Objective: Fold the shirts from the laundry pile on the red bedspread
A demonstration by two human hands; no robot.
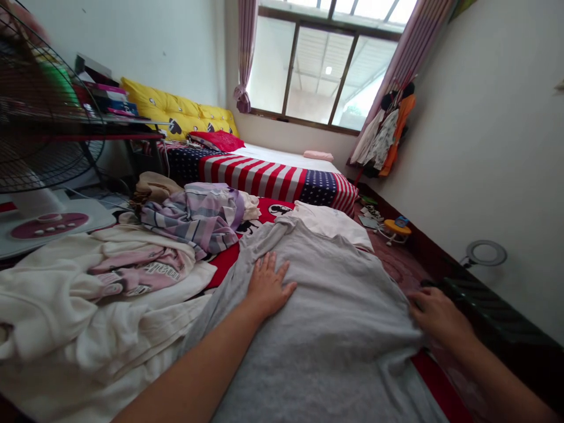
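A grey T-shirt [335, 305] lies spread out over a red bed cover [224, 264] in front of me. My left hand [269, 286] rests flat on its upper left part, fingers apart. At the shirt's right edge, my right hand [436, 314] has its fingers curled in and closed on the grey fabric. Just beyond the grey shirt's top edge lies a white garment [330, 220]. Left of the shirt are a heap of white clothes [110, 335] with a pink print and a crumpled purple plaid garment [198, 214].
A fan [48, 220] stands at the left beside a desk holding boxes [110, 97]. Further back is a bed with a stars-and-stripes cover [264, 176] and a yellow cushion [176, 111]. At the right are a small yellow stool [397, 228] and a ring light [486, 252].
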